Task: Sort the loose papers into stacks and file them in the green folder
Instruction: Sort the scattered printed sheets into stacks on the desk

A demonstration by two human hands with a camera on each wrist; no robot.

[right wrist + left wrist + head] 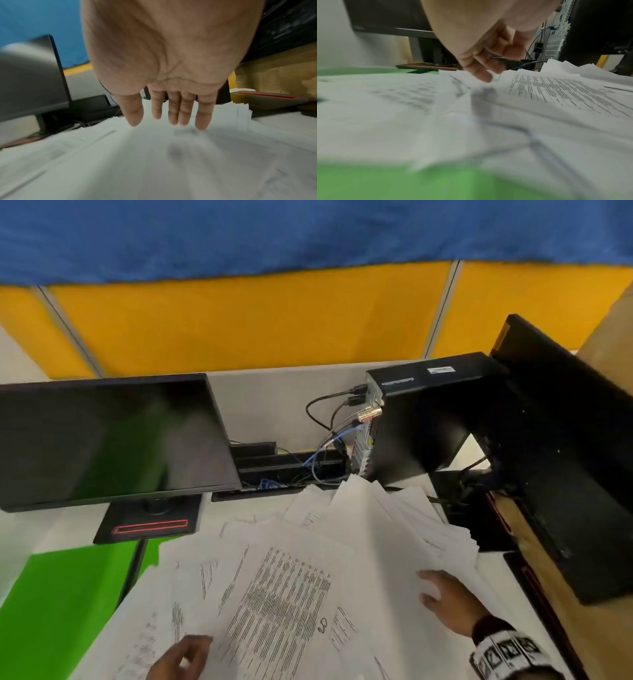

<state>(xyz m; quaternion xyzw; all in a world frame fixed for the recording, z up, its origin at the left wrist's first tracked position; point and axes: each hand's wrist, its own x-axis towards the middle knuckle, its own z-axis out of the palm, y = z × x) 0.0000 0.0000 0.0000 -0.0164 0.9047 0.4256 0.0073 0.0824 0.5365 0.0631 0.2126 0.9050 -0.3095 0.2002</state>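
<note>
Loose printed papers (284,594) lie fanned in a wide, messy overlap across the desk. A green folder (61,604) lies at the left, partly under their edge, and shows as a green band (385,186) in the left wrist view. My left hand (181,655) hovers at the near edge of the sheets. Its fingers (496,54) hang loosely curled with one tip down by a sheet (556,92), holding nothing. My right hand (442,597) lies over the right side of the pile with straight, spread fingers (171,115) just above the paper (154,162).
A dark monitor (113,436) on a black base (147,525) stands behind the folder. A black computer tower (428,419) with cables (329,446) stands behind the papers. At the right is a second black screen (565,457). A yellow partition (239,320) closes the back.
</note>
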